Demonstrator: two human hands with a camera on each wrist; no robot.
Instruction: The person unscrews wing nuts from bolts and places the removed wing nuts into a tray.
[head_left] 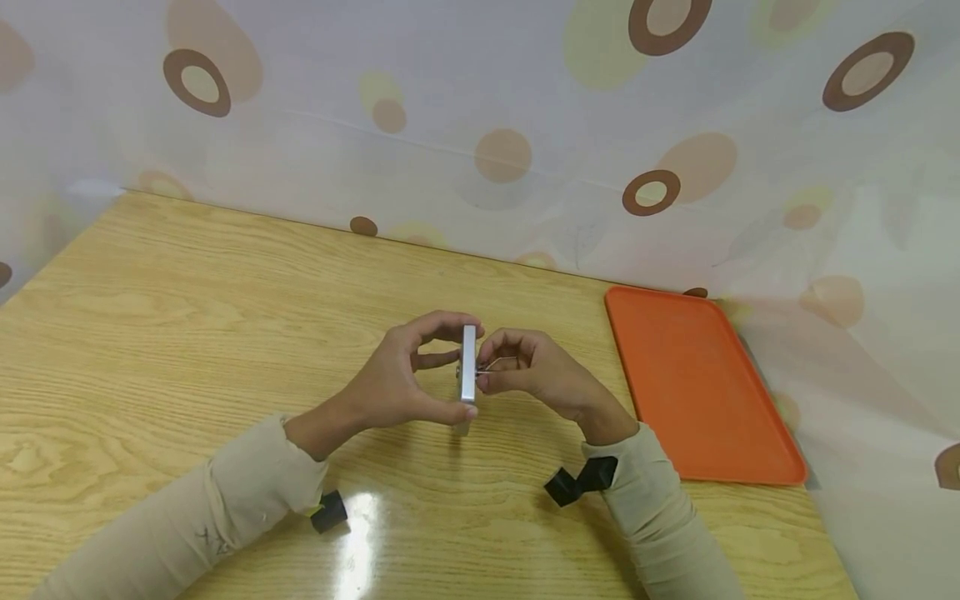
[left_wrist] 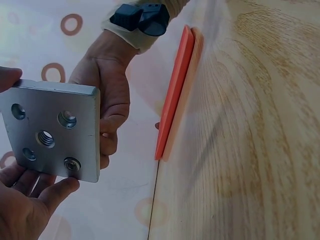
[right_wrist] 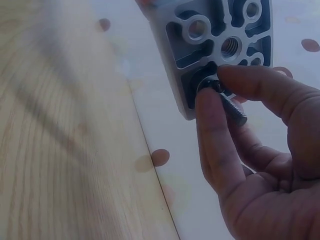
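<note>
My left hand (head_left: 397,379) grips a square silver metal plate (head_left: 468,367) by its top and bottom edges, holding it upright above the table. In the left wrist view the smooth face (left_wrist: 52,130) shows several holes, the middle one threaded, and a bolt head (left_wrist: 72,164) in one corner. The right wrist view shows the ribbed back, where the bolt's threaded shank (right_wrist: 235,110) sticks out. My right hand (head_left: 543,375) pinches a small nut (right_wrist: 218,86) around that shank with thumb and fingertips, close against the plate. A thin metal piece (head_left: 504,359) shows by its fingers.
An orange tray (head_left: 705,383) lies on the wood-grain table (head_left: 187,333) to the right, beyond the right forearm. Patterned sheeting (head_left: 450,125) rises behind the table and along its right side. Black devices (head_left: 581,481) are strapped to both wrists.
</note>
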